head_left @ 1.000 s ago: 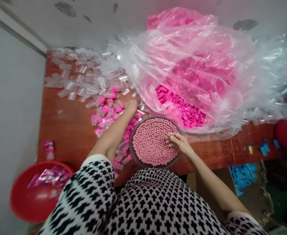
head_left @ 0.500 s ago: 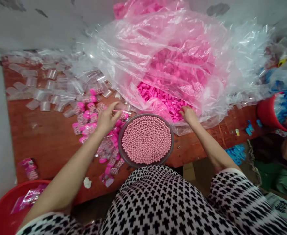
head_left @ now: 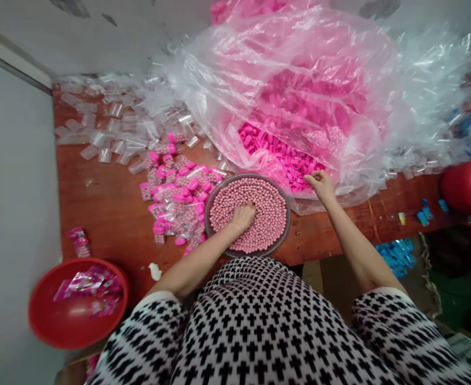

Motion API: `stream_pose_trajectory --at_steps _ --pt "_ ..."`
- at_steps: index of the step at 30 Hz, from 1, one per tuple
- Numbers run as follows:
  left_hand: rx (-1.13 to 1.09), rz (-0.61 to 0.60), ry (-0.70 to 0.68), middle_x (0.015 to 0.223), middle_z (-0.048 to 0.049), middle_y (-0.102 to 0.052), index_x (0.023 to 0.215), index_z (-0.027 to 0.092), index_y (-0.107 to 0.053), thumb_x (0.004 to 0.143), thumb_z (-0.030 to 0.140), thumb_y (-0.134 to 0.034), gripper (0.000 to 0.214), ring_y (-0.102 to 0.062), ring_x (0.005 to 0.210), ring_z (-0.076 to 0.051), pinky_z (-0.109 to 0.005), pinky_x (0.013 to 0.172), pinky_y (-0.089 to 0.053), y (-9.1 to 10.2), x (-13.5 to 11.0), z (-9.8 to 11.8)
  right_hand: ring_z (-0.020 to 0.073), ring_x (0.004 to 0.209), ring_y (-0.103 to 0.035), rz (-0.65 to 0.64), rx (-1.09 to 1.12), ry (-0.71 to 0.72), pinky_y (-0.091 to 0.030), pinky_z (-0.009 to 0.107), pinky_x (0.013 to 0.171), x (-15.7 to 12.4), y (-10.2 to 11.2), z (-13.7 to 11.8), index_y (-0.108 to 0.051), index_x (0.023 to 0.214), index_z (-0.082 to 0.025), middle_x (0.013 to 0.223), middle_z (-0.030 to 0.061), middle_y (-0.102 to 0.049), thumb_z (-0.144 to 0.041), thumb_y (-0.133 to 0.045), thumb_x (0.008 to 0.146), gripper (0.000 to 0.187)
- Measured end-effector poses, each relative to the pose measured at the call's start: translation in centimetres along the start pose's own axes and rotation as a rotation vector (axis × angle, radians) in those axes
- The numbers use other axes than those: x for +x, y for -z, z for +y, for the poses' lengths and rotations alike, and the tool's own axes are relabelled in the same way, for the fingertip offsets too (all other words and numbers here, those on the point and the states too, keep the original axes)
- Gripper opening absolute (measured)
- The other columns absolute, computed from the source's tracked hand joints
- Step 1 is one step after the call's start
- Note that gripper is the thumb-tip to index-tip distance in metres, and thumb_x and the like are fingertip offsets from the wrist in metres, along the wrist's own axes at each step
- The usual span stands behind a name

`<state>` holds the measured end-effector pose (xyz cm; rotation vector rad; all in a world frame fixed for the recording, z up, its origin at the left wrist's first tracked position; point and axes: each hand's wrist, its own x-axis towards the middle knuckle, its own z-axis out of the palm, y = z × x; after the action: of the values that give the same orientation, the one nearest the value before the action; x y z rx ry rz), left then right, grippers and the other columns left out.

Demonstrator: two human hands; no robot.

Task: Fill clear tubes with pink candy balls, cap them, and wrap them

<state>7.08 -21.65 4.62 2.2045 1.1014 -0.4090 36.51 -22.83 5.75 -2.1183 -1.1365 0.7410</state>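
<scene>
My left hand (head_left: 243, 216) is down in the grey bowl (head_left: 287, 227), its curled fingers among the pink beads (head_left: 264, 231). Whatever those fingers grip is hidden. To the right, my right hand (head_left: 320, 184) hovers at the edge of a heap of bright pink plastic caps (head_left: 294, 160), thumb and fingers pinched together; I cannot make out what is between them. A large clear plastic bag (head_left: 215, 91) surrounds the caps. Left of the bowl lies a pile of clear containers filled with pink beads and closed with pink caps (head_left: 179, 192).
Clear empty tubes (head_left: 117, 139) lie scattered at the back left of the wooden table (head_left: 99, 198). A red basin (head_left: 75, 326) with pink packets is at the lower left. Blue pieces (head_left: 423, 215) and a red bucket (head_left: 458, 184) are at the right.
My left hand has moved from above the filled containers rightward and down into the beads. My right hand has drawn slightly back from the caps. The view has shifted left.
</scene>
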Motion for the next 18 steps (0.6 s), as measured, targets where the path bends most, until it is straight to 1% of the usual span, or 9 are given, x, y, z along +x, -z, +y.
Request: stream_pose_trajectory --at_steps 2,4,6,8,9,10,12,15,18 --pt "-0.039 0.045 -0.020 0.105 -0.0178 -0.061 0.100 0.008 -0.064 0.088 0.011 -0.036 0.031 -0.063 0.091 -0.022 -0.033 0.079 -0.047 -0.6 0.8 0.1 0.0099 0.048 -0.049 0.040 0.292 -0.085 -0.041 0.022 0.047 -1.5 0.2 -0.5 -0.055 0.084 -0.018 0.058 -0.0056 -0.053 -0.049 -0.069 0.064 0.039" --pt "-0.129 0.127 -0.061 0.107 -0.0143 -0.061 0.106 0.010 -0.062 0.090 0.016 -0.039 0.029 -0.060 0.098 -0.019 -0.030 0.085 -0.046 -0.9 0.9 -0.1 0.0080 0.042 -0.047 0.048 0.489 -0.178 -0.037 0.020 0.039 -3.3 0.2 -1.4 -0.055 0.085 -0.019 0.055 -0.0083 -0.052 -0.050 -0.074 0.057 0.045" --pt "-0.350 0.277 -0.139 0.107 -0.0112 -0.063 0.109 0.012 -0.061 0.090 0.021 -0.044 0.026 -0.058 0.101 -0.017 -0.030 0.090 -0.045 -1.0 0.4 -0.6 0.0080 0.040 -0.050 -0.005 0.602 -0.241 -0.035 0.018 0.035 -5.1 0.0 -2.4 -0.055 0.084 -0.019 0.056 -0.0084 -0.052 -0.051 -0.075 0.056 0.047" --pt "-0.645 0.445 -0.243 0.105 -0.0098 -0.064 0.105 0.013 -0.062 0.088 0.025 -0.050 0.024 -0.058 0.102 -0.017 -0.032 0.092 -0.045 -1.0 -0.5 -1.1 0.0082 0.043 -0.055 -0.093 0.667 -0.264 -0.036 0.017 0.035 -6.8 -0.4 -3.5 -0.055 0.079 -0.019 0.059 -0.0068 -0.056 -0.051 -0.076 0.057 0.044" --pt "-0.770 0.505 -0.293 0.106 -0.0100 -0.064 0.103 0.014 -0.063 0.087 0.026 -0.053 0.023 -0.058 0.104 -0.017 -0.034 0.094 -0.044 -1.0 -1.0 -1.3 0.0084 0.046 -0.057 -0.145 0.688 -0.262 -0.038 0.017 0.037 -7.5 -0.8 -4.1 -0.054 0.076 -0.019 0.062 -0.0054 -0.059 -0.050 -0.076 0.057 0.043" --pt "-0.851 0.535 -0.332 0.110 -0.0104 -0.064 0.102 0.014 -0.064 0.086 0.028 -0.054 0.023 -0.057 0.107 -0.018 -0.036 0.097 -0.043 -0.9 -1.5 -1.5 0.0088 0.049 -0.059 -0.196 0.701 -0.258 -0.041 0.018 0.039 -8.2 -1.1 -4.7 -0.053 0.074 -0.019 0.066 -0.0040 -0.062 -0.049 -0.077 0.058 0.042" --pt "-0.927 0.544 -0.354 0.119 -0.0116 -0.061 0.099 0.015 -0.066 0.084 0.031 -0.057 0.024 -0.053 0.115 -0.019 -0.040 0.102 -0.039 -0.5 -2.5 -1.6 0.0102 0.053 -0.061 -0.281 0.696 -0.247 -0.044 0.019 0.043 -9.3 -2.0 -5.9 -0.052 0.073 -0.020 0.070 -0.0021 -0.066 -0.047 -0.079 0.056 0.042" --pt "-0.981 0.515 -0.295 0.124 -0.0115 -0.059 0.095 0.016 -0.068 0.081 0.035 -0.060 0.025 -0.050 0.121 -0.021 -0.042 0.106 -0.035 0.0 -3.8 -1.6 0.0108 0.049 -0.059 -0.366 0.632 -0.199 -0.041 0.020 0.042 -10.7 -3.1 -7.7 -0.051 0.074 -0.021 0.064 -0.0034 -0.066 -0.044 -0.079 0.056 0.040" --pt "-1.182 0.404 -0.271 0.113 -0.0112 -0.065 0.102 0.015 -0.066 0.081 0.040 -0.060 0.034 -0.060 0.107 -0.021 -0.040 0.095 -0.047 0.3 -4.9 -1.1 0.0085 0.040 -0.051 -0.410 0.580 -0.120 -0.034 0.019 0.037 -11.7 -3.8 -9.4 -0.054 0.083 -0.023 0.060 -0.0057 -0.065 -0.043 -0.075 0.062 0.035"
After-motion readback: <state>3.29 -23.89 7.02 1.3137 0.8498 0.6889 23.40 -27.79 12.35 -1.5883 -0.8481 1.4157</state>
